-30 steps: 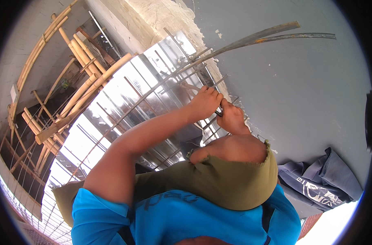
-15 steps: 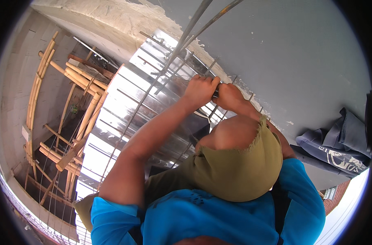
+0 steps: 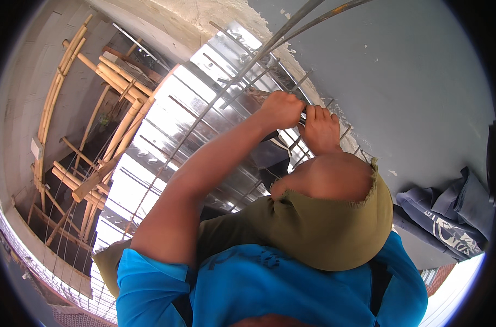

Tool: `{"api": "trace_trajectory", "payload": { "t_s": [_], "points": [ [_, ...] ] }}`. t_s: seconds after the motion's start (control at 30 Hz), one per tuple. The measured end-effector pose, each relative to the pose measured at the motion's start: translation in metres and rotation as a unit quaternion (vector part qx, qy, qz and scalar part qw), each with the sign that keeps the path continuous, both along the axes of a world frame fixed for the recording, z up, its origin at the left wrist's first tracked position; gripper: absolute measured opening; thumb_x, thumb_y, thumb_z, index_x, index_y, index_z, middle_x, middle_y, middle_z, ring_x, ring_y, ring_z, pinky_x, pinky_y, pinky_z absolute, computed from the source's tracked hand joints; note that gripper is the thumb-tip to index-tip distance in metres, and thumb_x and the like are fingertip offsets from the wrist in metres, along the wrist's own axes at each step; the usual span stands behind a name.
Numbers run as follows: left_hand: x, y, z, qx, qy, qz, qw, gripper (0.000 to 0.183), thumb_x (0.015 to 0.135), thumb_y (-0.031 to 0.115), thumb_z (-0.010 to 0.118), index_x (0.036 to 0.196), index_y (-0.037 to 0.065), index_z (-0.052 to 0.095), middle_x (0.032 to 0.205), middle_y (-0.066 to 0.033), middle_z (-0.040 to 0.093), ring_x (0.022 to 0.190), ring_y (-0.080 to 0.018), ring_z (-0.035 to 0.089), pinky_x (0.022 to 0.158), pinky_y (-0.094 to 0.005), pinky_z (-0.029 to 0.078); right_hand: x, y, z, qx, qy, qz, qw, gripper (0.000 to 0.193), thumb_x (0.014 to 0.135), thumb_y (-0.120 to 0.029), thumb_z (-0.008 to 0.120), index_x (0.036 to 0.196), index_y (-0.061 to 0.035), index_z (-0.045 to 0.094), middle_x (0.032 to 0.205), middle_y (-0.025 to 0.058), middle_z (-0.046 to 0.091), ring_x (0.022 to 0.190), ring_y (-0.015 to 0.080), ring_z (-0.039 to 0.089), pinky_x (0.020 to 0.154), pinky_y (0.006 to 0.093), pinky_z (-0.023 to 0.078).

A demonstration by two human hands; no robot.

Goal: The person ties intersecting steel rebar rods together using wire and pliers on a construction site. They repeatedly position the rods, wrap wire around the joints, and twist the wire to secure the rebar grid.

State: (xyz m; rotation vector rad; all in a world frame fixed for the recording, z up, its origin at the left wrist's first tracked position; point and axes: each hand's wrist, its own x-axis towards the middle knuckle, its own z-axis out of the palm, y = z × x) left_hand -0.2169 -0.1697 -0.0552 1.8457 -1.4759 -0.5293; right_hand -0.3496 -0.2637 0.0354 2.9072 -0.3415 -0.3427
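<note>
My left hand [image 3: 282,110] is closed in a fist beside the grey wall, above a grid of steel reinforcing bars [image 3: 200,116]. Right up against it, my right hand [image 3: 320,129] is closed too, its fingers curled over. A short dark piece, apparently metal, shows between the two hands [image 3: 303,116]; both grip it, but its kind is hidden by the fingers. Under the bars lies shiny corrugated metal decking [image 3: 174,82]. My bent knee [image 3: 335,173], in torn olive trousers, rises just below my right hand and covers part of that forearm.
Two long rusty bars [image 3: 297,23] slant up past the wall [image 3: 389,82]. On the left, bamboo scaffolding [image 3: 117,131] stands in an opening beyond the decking edge. Dark blue printed cloth [image 3: 444,210] lies at right. Bar ends stick up along the wall.
Both hands have shifted slightly to the right in the picture, along with the knee. My right hand's fingers now show from above, turned from their earlier pose. The grip stays closed.
</note>
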Motion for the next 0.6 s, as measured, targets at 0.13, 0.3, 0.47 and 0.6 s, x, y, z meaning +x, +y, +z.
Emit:
{"api": "trace_trajectory", "payload": {
  "t_s": [0.13,0.3,0.47,0.6],
  "points": [
    [-0.011,-0.008,0.004,0.005,-0.028,0.008,1.000,0.010,0.086,0.010,0.067,0.090,0.007,0.075,0.080,-0.0180,0.076,0.078,-0.0374,0.076,0.071,-0.0471,0.059,-0.008,-0.035,-0.027,0.063,0.066,-0.088,0.992,0.024,0.085,-0.016,0.072,0.104,-0.0030,0.066,0.096,0.0133,0.077,0.088,0.0370,0.077,0.079,0.0499,0.061],
    [-0.018,0.011,-0.008,-0.047,-0.130,0.024,0.990,0.029,0.088,0.012,0.069,0.116,0.009,0.067,0.093,-0.0175,0.078,0.092,-0.0334,0.078,0.073,-0.0469,0.058,0.008,-0.022,-0.025,0.220,0.116,-0.207,0.946,0.028,0.084,-0.020,0.076,0.103,0.0017,0.073,0.088,0.0183,0.076,0.080,0.0367,0.076,0.076,0.0497,0.061],
    [-0.002,0.003,0.020,0.110,-0.048,-0.114,0.986,0.039,0.085,0.014,0.076,0.122,0.007,0.065,0.099,-0.0160,0.079,0.101,-0.0339,0.077,0.078,-0.0477,0.059,0.014,-0.024,-0.018,0.399,0.260,-0.365,0.800,0.032,0.080,-0.024,0.084,0.088,0.0009,0.066,0.066,0.0062,0.061,0.049,0.0189,0.058,0.045,0.0373,0.046],
    [0.011,-0.002,0.014,0.139,-0.044,-0.177,0.973,0.043,0.079,0.014,0.080,0.119,0.006,0.069,0.095,-0.0171,0.079,0.100,-0.0356,0.077,0.079,-0.0479,0.061,0.020,-0.024,-0.006,0.483,0.284,-0.357,0.747,0.030,0.083,-0.020,0.083,0.092,-0.0004,0.063,0.088,0.0127,0.071,0.078,0.0224,0.070,0.068,0.0407,0.053]
  ]
}}
